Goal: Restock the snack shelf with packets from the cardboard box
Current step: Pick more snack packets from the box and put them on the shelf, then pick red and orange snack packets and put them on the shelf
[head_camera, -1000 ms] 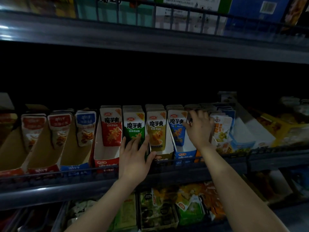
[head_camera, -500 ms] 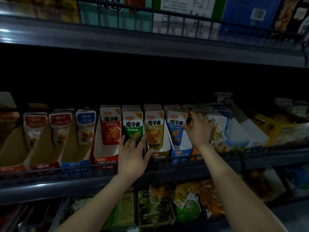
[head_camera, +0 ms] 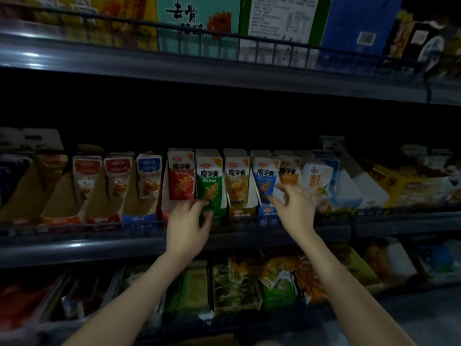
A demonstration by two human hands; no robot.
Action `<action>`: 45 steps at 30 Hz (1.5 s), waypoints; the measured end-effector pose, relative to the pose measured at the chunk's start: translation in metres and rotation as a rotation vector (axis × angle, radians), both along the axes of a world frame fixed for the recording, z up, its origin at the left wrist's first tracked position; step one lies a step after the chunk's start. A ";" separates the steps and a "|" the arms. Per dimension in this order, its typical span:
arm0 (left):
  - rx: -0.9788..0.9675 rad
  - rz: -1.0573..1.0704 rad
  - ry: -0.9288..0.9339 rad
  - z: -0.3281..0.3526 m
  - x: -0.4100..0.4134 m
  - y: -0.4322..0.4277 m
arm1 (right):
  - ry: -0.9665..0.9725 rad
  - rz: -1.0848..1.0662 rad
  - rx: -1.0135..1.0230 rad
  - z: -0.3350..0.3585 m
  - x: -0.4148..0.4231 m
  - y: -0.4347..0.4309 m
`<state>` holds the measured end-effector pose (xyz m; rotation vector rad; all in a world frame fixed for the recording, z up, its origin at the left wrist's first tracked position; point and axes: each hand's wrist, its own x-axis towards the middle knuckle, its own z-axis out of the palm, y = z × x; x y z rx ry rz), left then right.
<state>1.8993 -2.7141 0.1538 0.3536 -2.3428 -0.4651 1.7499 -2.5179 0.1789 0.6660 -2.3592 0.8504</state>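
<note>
Left grip [head_camera: 187, 222] low on green packet [head_camera: 209, 181]

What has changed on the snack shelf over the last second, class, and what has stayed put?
The left grip slid down the green packet; its fingers, flat before, now curl round the lower edge. The right grip dropped from the top of the orange packet row to its front, fingers loose, holding nothing. The packet rows stayed in place.
</note>
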 end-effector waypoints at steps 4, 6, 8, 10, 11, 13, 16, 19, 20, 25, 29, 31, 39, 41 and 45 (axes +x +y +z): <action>0.076 0.032 -0.038 -0.035 0.062 -0.011 | -0.195 0.239 0.001 -0.025 0.074 -0.001; 0.128 0.070 -0.081 -0.066 0.097 -0.016 | -0.279 0.325 0.065 -0.046 0.109 -0.005; 0.194 0.108 -0.167 -0.101 0.134 -0.020 | -0.405 0.382 0.174 -0.076 0.138 -0.012; 0.257 0.158 -0.280 -0.139 0.169 -0.026 | -0.515 0.432 0.294 -0.114 0.160 -0.020; 0.286 0.184 -0.334 -0.158 0.186 -0.029 | -0.566 0.449 0.359 -0.135 0.170 -0.024; 0.329 0.242 -0.426 -0.197 0.218 -0.037 | -0.673 0.452 0.469 -0.177 0.185 -0.031; 0.364 0.334 -0.519 -0.247 0.258 -0.045 | -0.819 0.438 0.562 -0.238 0.201 -0.036; 0.453 0.443 -0.593 -0.285 0.283 -0.048 | -0.904 0.389 0.640 -0.297 0.218 -0.036; 0.488 0.474 -0.606 -0.297 0.288 -0.048 | -0.935 0.363 0.662 -0.315 0.223 -0.036; 0.730 0.483 -0.537 -0.343 0.298 -0.041 | -0.995 0.276 0.711 -0.379 0.239 -0.041; 1.001 0.413 -0.422 -0.357 0.304 -0.036 | -0.966 0.345 0.733 -0.413 0.239 -0.055; 1.033 0.421 -0.413 -0.359 0.308 -0.039 | -0.902 0.396 0.777 -0.424 0.236 -0.067; 0.939 0.427 -0.444 -0.355 0.312 -0.042 | -0.906 0.593 1.158 -0.451 0.255 -0.062; 0.922 0.445 -0.455 -0.355 0.313 -0.041 | -0.912 0.657 1.177 -0.441 0.261 -0.053; 0.894 0.461 -0.462 -0.354 0.317 -0.039 | -0.929 0.763 1.137 -0.422 0.260 -0.043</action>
